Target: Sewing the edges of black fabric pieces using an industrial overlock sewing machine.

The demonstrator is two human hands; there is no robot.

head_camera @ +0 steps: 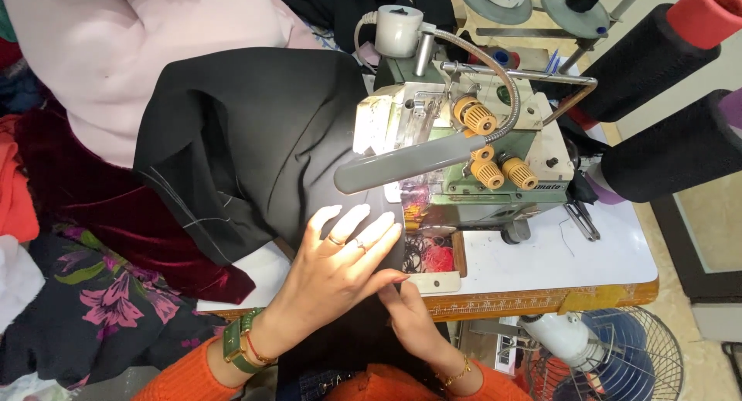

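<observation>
Fingers: our left hand [340, 254] lay spread flat on the black fabric [255, 146]; right hand [406, 308] pinched its edge.
Fabric: we fed it into the green overlock machine [479, 138].
Nearby: black thread cones [657, 100].

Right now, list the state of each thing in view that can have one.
Left hand: flat on the black fabric, fingers spread.
Right hand: pinching the fabric's edge.
Black fabric: spread under the overlock machine, partly bunched.
Gooseneck lamp: bent down over the needle area.
Thread cones: mounted, black.
</observation>
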